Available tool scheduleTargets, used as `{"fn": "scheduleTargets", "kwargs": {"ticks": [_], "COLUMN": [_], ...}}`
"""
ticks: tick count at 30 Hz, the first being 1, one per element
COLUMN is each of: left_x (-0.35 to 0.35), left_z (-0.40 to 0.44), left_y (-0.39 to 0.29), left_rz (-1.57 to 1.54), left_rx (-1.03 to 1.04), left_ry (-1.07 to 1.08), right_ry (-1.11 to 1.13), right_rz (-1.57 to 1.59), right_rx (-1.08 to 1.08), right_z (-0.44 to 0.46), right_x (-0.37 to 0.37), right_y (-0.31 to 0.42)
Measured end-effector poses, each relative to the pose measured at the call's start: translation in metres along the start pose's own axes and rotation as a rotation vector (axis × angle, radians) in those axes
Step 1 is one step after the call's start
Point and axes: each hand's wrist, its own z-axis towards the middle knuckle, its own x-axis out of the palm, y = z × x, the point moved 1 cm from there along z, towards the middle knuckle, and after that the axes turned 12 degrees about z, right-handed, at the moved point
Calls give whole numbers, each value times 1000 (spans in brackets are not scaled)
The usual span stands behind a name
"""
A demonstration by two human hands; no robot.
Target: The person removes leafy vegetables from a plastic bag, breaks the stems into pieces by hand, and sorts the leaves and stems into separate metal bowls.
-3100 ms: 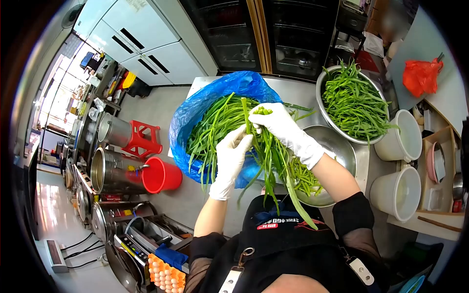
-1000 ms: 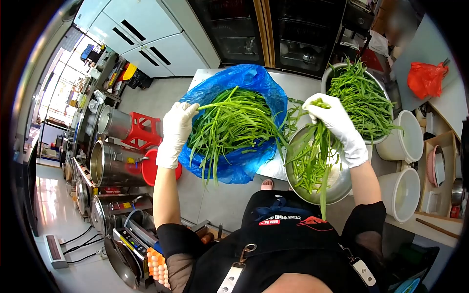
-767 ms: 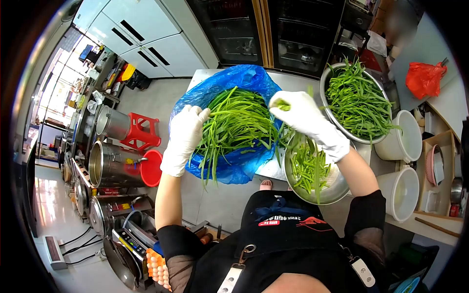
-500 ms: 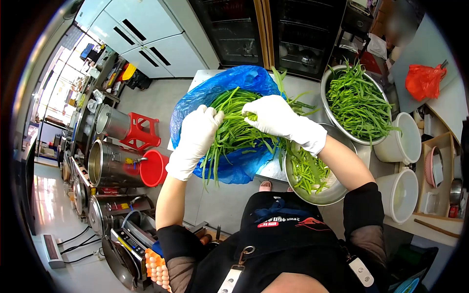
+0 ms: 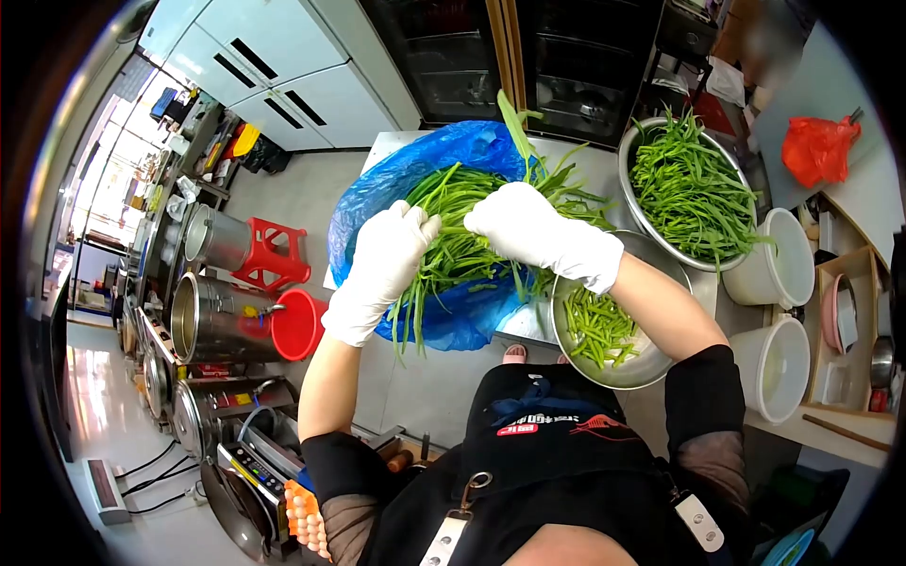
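Both my hands wear white gloves and work above long-stemmed leafy greens (image 5: 453, 193), which look like water spinach, heaped in an open blue plastic bag (image 5: 406, 156). My left hand (image 5: 392, 247) is closed in a pinch at the heap's left side, with stems at its fingertips. My right hand (image 5: 521, 224) is closed over greens a short way to the right; leafy ends stick out behind it, and its fingertips are partly hidden. Below my right forearm, a steel bowl (image 5: 651, 373) holds short cut stems (image 5: 599, 330).
A larger steel basin (image 5: 630, 203) full of leafy greens stands at the right. Beside it are two white buckets (image 5: 772, 368). On the left are a red bucket (image 5: 296, 325), a red stool (image 5: 274, 253) and steel pots (image 5: 209, 316). Behind the bag stand dark glass-door cabinets (image 5: 585, 71).
Leafy ends near my right hand now stick up higher. Leaves that hung over the steel bowl have moved off it, showing more cut stems. My left hand has barely shifted.
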Motion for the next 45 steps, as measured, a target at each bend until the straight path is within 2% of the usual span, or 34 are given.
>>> {"fn": "scheduleTargets", "kwargs": {"ticks": [4,6,8,10,15,18,21,24,26,30,34,38,45], "left_x": [2,3,6,9,21,24,24,26,24,24,20,18,24], "left_z": [-4,-13,-21,-30,-49,-53,-54,-53,-49,-40,-35,-34,-33], "left_y": [3,14,22,29,44,47,48,48,46,39,33,31,27], "left_rz": [36,64,75,50,-23,-42,-85,-143,-141,-175,-166,-178,-166], "left_rx": [-8,-70,-120,-178,-254,-289,-325,-342,-344,-313,-304,-310,-338], "left_ry": [9,27,39,24,-94,-97,-93,-140,-146,-202,-229,-248,-257], "right_ry": [-14,-42,-74,-122,1,-9,16,-6,23,56,26,-33,48], "right_rz": [87,166,111,86,93,29,207,672,886,1376,1518,1817,1816], "right_rx": [38,196,330,388,578,583,623,446,449,642,682,699,687], "right_z": [-10,-24,-37,-50,-76,-79,-78,-78,-75,-66,-65,-72,-76], "right_x": [4,1,-12,-11,10,10,3,21,32,31,37,42,38], "right_y": [-20,-56,-74,-100,-139,-135,-120,-107,-91,-62,-56,-61,-52]}}
